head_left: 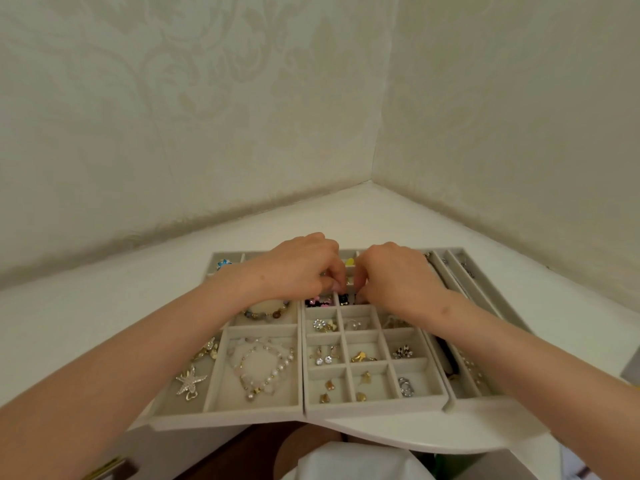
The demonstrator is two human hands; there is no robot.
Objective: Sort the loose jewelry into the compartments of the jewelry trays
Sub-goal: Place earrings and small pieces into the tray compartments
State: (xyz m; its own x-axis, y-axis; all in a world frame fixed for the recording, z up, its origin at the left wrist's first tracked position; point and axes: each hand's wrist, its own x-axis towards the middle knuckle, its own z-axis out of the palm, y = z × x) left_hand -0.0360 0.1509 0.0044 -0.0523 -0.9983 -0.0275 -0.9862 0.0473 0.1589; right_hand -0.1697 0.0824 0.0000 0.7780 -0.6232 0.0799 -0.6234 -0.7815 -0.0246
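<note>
1. Three jewelry trays sit side by side on the white worktop (86, 306), which fills a corner between two walls. Their long sides run from the worktop's near edge toward the back corner.
2. The left tray (221, 415) has large compartments. A starfish brooch (189, 382) lies in the near-left one and a pearl bracelet (263, 367) lies as a loose loop in the near-right one. A beaded bracelet (266, 311) lies in the compartment behind that, partly under the left wrist.
3. The middle tray (374, 408) is a grid of small cells holding earrings and charms. There is a silver ring (404, 386) in the near-right cell and black and pink pieces (318, 301) in a far-left cell.
4. The right tray (460, 268) has narrow compartments with their long axis running near to far. Chains lie lengthwise in them.
5. The left hand (298, 268) and right hand (394, 275) meet over the far cells of the middle tray, knuckles up. Their fingers are curled and the tips nearly touch.
6. I cannot tell whether either hand pinches a piece, because the fingertips hide whatever is between them.
7. A yellow piece (350, 261) shows in a far cell between the two hands.
</note>
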